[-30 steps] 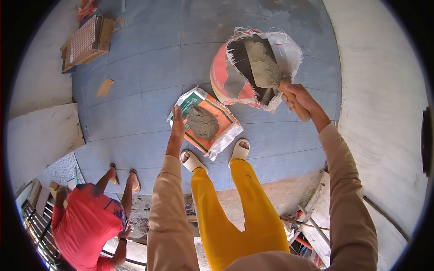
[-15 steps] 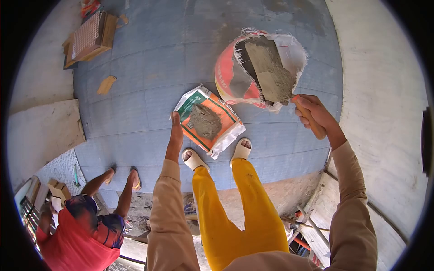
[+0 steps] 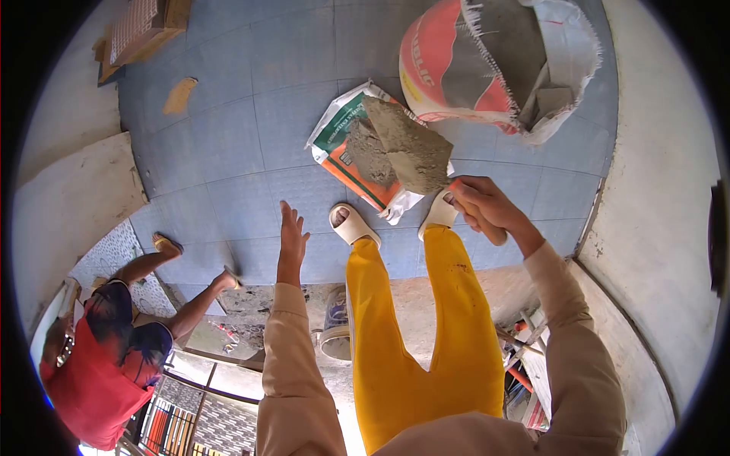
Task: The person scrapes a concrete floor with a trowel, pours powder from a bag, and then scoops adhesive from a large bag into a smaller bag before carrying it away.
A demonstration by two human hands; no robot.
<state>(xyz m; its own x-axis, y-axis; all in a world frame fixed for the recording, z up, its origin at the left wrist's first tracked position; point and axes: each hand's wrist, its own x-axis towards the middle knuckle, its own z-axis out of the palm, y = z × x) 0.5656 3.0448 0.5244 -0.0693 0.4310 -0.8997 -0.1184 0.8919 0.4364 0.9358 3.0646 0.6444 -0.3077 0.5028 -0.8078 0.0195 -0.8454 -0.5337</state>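
Note:
My right hand (image 3: 480, 207) grips the wooden handle of a trowel (image 3: 411, 149), whose blade carries a load of grey mortar. The blade hangs over a flattened orange and green bag (image 3: 344, 144) lying on the blue tiled floor, with a heap of grey mortar (image 3: 370, 156) on it. My left hand (image 3: 292, 232) is held out flat with fingers apart, holding nothing, above the floor left of my feet. A large open sack (image 3: 502, 64) of grey cement powder stands behind, at the top right.
My yellow trousers and pale sandals (image 3: 351, 224) stand at the bag's near edge. A person in a red shirt (image 3: 99, 365) crouches at the lower left. A box of tiles (image 3: 141, 26) sits top left. A white wall (image 3: 661, 190) runs along the right.
My right hand has carried the loaded trowel out of the large sack and leftward, over the mortar heap on the flat bag. The view has shifted downward; the person in red has moved.

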